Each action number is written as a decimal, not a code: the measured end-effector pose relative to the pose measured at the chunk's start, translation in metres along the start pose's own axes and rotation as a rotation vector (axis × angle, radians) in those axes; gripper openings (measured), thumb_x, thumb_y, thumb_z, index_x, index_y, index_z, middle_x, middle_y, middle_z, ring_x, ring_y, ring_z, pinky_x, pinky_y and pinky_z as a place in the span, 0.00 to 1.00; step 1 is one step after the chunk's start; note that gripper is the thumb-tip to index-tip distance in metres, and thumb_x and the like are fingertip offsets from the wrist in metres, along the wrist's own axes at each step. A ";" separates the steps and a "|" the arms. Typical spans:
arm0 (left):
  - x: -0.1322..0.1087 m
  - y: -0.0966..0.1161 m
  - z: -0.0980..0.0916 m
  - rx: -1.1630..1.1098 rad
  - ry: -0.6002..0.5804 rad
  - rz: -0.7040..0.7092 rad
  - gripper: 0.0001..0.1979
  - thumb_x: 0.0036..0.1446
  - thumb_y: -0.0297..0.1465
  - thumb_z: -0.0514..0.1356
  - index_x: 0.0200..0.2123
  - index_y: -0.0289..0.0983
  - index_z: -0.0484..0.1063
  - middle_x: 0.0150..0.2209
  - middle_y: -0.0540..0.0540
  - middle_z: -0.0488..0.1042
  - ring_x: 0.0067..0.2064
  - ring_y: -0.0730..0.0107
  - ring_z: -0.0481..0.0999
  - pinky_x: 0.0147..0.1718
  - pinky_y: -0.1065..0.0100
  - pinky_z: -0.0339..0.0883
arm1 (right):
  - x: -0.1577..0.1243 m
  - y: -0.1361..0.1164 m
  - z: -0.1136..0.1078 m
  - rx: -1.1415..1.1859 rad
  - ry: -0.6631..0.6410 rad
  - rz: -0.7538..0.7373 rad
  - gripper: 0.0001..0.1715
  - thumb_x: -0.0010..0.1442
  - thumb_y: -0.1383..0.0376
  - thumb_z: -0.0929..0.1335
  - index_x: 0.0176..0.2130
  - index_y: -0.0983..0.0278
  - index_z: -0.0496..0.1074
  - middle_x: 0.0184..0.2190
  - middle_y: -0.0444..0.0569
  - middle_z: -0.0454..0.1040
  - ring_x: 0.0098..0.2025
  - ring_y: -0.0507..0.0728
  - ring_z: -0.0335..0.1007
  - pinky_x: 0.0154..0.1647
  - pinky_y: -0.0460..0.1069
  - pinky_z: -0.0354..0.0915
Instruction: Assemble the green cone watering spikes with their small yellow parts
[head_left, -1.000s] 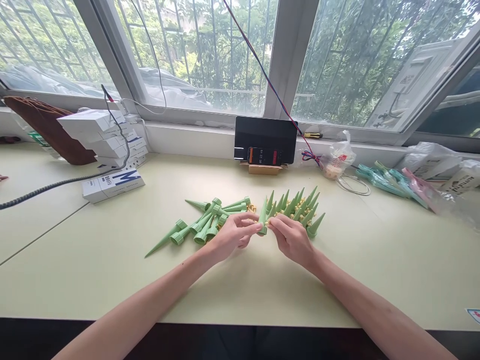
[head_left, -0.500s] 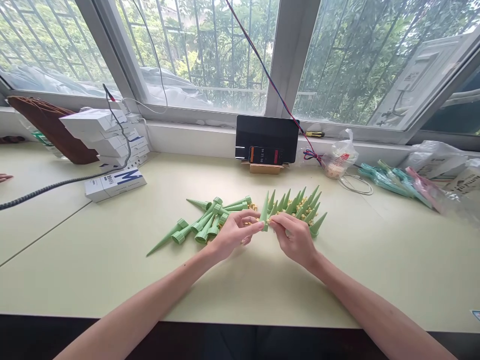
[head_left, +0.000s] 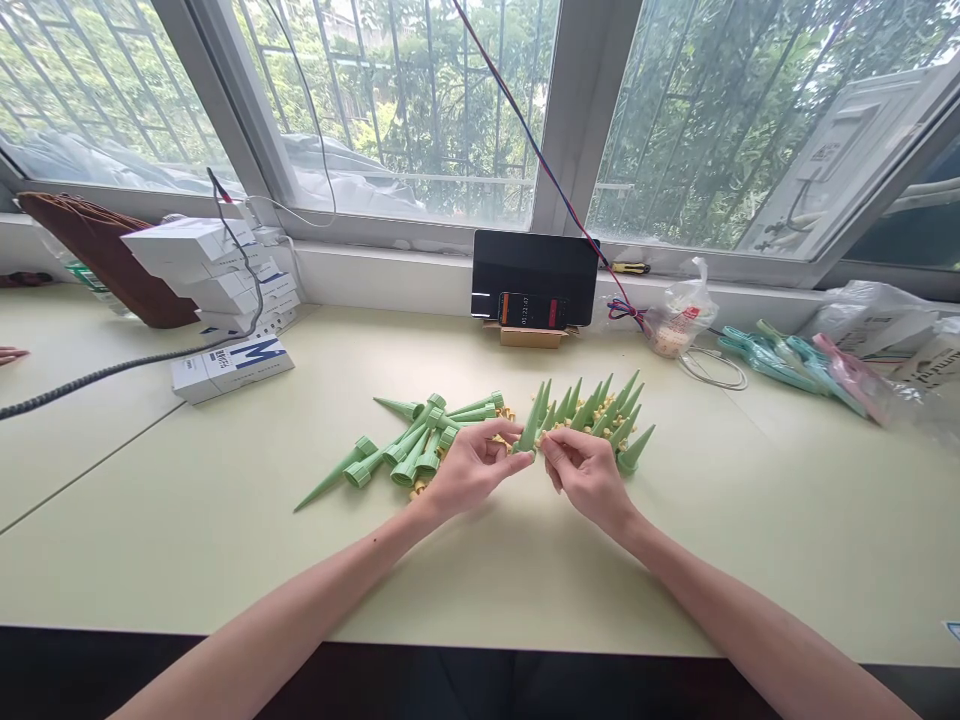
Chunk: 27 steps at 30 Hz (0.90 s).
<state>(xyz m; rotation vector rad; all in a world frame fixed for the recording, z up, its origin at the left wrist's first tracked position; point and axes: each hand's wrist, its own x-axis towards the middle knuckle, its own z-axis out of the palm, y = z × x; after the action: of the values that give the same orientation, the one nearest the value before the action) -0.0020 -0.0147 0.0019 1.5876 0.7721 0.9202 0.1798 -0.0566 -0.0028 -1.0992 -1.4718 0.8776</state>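
My left hand point(head_left: 474, 468) pinches a green watering spike point(head_left: 532, 425) near its base, with the pointed end up. Close beside it, the thumb and fingertips of my right hand point(head_left: 591, 475) are pressed together at the spike's lower end; whatever they hold is too small and covered to name. Left of my hands lies a loose pile of green spikes with ribbed caps point(head_left: 409, 450). Behind my right hand, several green spikes point(head_left: 630, 400) stand point up in a cluster, with small yellow fittings point(head_left: 589, 405) among them. More yellow fittings point(head_left: 418, 489) show beside my left hand.
A phone point(head_left: 534, 311) leans on a dark screen point(head_left: 495, 270) at the back. White boxes point(head_left: 232, 368) and a coiled cable point(head_left: 112, 372) lie at left. A bagged cup point(head_left: 675, 325) and wrapped coloured items point(head_left: 795, 365) lie at right. Another person's fingers point(head_left: 11, 354) show at the left edge.
The spike in my left hand has tilted slightly to the right, and my left thumb has moved a little lower. My right fingertips have shifted slightly. The piles look the same.
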 end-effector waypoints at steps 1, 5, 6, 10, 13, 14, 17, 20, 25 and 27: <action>0.000 -0.001 0.000 0.021 0.009 0.017 0.16 0.54 0.39 0.67 0.42 0.37 0.74 0.21 0.57 0.58 0.21 0.79 0.54 0.20 0.72 0.51 | 0.000 0.000 0.000 0.014 -0.004 0.009 0.18 0.65 0.54 0.66 0.28 0.62 0.70 0.19 0.43 0.63 0.18 0.51 0.56 0.19 0.48 0.55; 0.000 -0.002 0.001 0.105 0.056 0.081 0.14 0.54 0.38 0.67 0.41 0.37 0.75 0.29 0.51 0.68 0.23 0.79 0.58 0.23 0.72 0.56 | 0.000 -0.001 0.000 0.028 -0.006 0.017 0.19 0.65 0.56 0.66 0.26 0.62 0.69 0.18 0.42 0.62 0.18 0.50 0.56 0.19 0.48 0.54; 0.000 -0.003 0.002 0.121 0.066 0.091 0.14 0.54 0.38 0.67 0.41 0.37 0.75 0.32 0.50 0.70 0.23 0.79 0.59 0.23 0.71 0.57 | 0.000 -0.001 0.000 0.024 -0.002 0.014 0.19 0.65 0.56 0.66 0.26 0.62 0.69 0.18 0.42 0.62 0.18 0.50 0.56 0.19 0.48 0.54; 0.000 -0.005 0.002 0.135 0.077 0.079 0.16 0.53 0.38 0.68 0.41 0.36 0.75 0.37 0.47 0.72 0.22 0.81 0.59 0.22 0.71 0.56 | 0.000 0.001 0.000 -0.006 0.008 -0.009 0.18 0.66 0.56 0.66 0.27 0.62 0.69 0.19 0.43 0.63 0.19 0.51 0.58 0.19 0.49 0.56; 0.000 -0.004 0.001 0.092 0.052 0.020 0.18 0.53 0.39 0.68 0.43 0.35 0.75 0.33 0.49 0.70 0.19 0.84 0.54 0.19 0.72 0.49 | 0.000 0.002 0.001 -0.051 0.012 -0.031 0.18 0.66 0.57 0.65 0.27 0.62 0.69 0.19 0.43 0.63 0.19 0.52 0.58 0.20 0.49 0.56; 0.000 -0.002 0.001 0.073 0.038 -0.002 0.18 0.53 0.39 0.68 0.43 0.35 0.75 0.32 0.50 0.70 0.18 0.85 0.53 0.18 0.73 0.47 | 0.000 0.002 0.001 -0.070 0.014 -0.040 0.19 0.67 0.57 0.65 0.27 0.62 0.69 0.19 0.43 0.63 0.20 0.52 0.58 0.21 0.49 0.56; 0.000 0.004 0.002 -0.002 0.008 -0.060 0.18 0.52 0.39 0.68 0.43 0.34 0.74 0.32 0.50 0.69 0.18 0.86 0.53 0.17 0.73 0.43 | 0.000 0.003 0.000 -0.139 0.027 -0.085 0.20 0.67 0.59 0.64 0.25 0.62 0.68 0.20 0.44 0.64 0.21 0.52 0.58 0.22 0.49 0.56; 0.000 0.008 0.002 -0.109 -0.010 -0.149 0.20 0.51 0.41 0.69 0.41 0.34 0.73 0.30 0.51 0.68 0.18 0.86 0.52 0.16 0.74 0.42 | 0.001 0.004 -0.001 -0.237 0.055 -0.206 0.19 0.68 0.62 0.64 0.25 0.63 0.67 0.20 0.44 0.64 0.22 0.52 0.58 0.22 0.48 0.55; 0.000 0.008 0.002 -0.255 -0.052 -0.235 0.20 0.51 0.42 0.69 0.40 0.35 0.70 0.27 0.52 0.69 0.17 0.87 0.47 0.17 0.74 0.41 | 0.002 0.005 -0.003 -0.395 0.082 -0.425 0.15 0.67 0.68 0.63 0.28 0.63 0.68 0.22 0.45 0.65 0.24 0.52 0.57 0.25 0.47 0.56; 0.000 0.008 0.002 -0.255 -0.042 -0.231 0.20 0.51 0.41 0.69 0.40 0.35 0.70 0.28 0.52 0.68 0.17 0.87 0.48 0.17 0.74 0.41 | 0.003 0.006 -0.002 -0.409 0.084 -0.444 0.14 0.67 0.69 0.63 0.28 0.62 0.68 0.22 0.45 0.65 0.24 0.52 0.57 0.24 0.47 0.55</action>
<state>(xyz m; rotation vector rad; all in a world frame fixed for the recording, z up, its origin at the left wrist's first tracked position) 0.0004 -0.0172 0.0097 1.2635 0.7582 0.7807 0.1831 -0.0522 -0.0068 -1.0210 -1.7775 0.2219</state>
